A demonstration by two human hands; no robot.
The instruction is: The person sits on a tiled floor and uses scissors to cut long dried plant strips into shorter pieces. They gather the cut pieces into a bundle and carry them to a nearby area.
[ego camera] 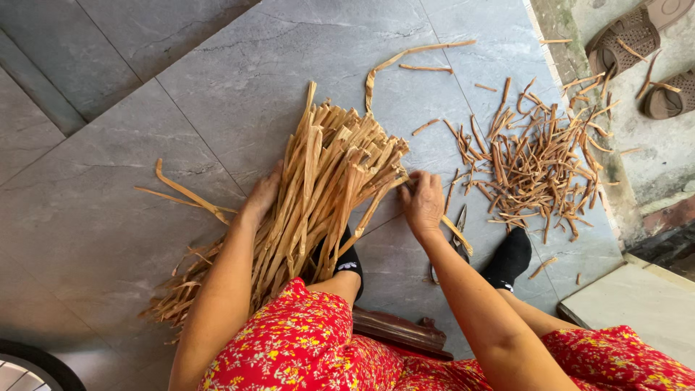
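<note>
Looks like the tiled doorstep of a home, used for handwork. Grey floor tiles (108,217) underfoot, brown sandals (644,36) left at two o'clock (off the concrete edge), dried plant strips (318,188) heaped at twelve.

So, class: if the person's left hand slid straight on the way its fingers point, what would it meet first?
The left hand points up and slightly right, already against the big bundle of tan strips. It would likely push further into those strips; beyond them lies grey floor tile.
</note>
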